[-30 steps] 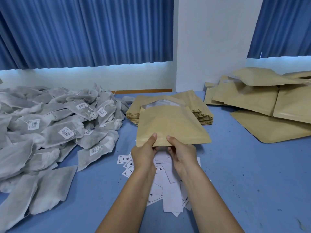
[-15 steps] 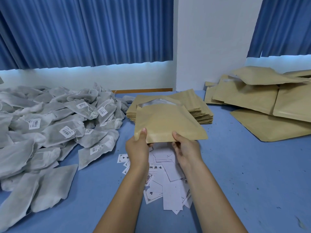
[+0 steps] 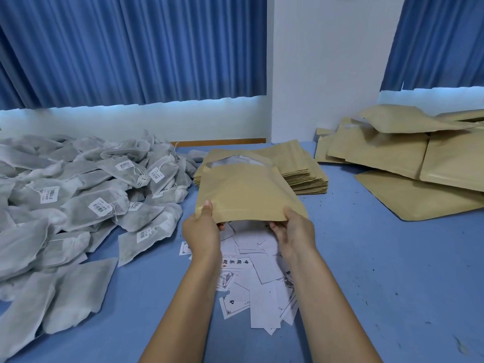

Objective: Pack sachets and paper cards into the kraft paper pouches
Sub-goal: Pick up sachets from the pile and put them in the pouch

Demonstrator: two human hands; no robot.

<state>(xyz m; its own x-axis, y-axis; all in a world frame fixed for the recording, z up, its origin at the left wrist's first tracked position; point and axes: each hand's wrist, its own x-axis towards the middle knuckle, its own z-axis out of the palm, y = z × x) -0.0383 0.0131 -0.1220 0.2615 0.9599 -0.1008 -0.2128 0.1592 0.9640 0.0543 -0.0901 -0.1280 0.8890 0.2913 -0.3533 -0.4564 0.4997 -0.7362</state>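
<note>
I hold one kraft paper pouch (image 3: 243, 195) level above the table, its near edge towards me. My left hand (image 3: 201, 231) pinches the near left corner, thumb on top. My right hand (image 3: 293, 229) grips the near right corner, thumb on top and fingers underneath. Under the pouch and my wrists lies a loose scatter of white paper cards (image 3: 259, 279), some printed. A big heap of grey mesh sachets (image 3: 78, 200) with barcode tags covers the left of the table.
A flat stack of kraft pouches (image 3: 301, 169) lies just beyond the held one. Larger kraft pouches (image 3: 408, 163) are piled at the right. The table top (image 3: 379, 271) is blue. A white pillar and blue curtains stand behind.
My hands have slid apart along the pouch's near edge, from the middle to its two corners. The pouch has risen a little and shifted away from me.
</note>
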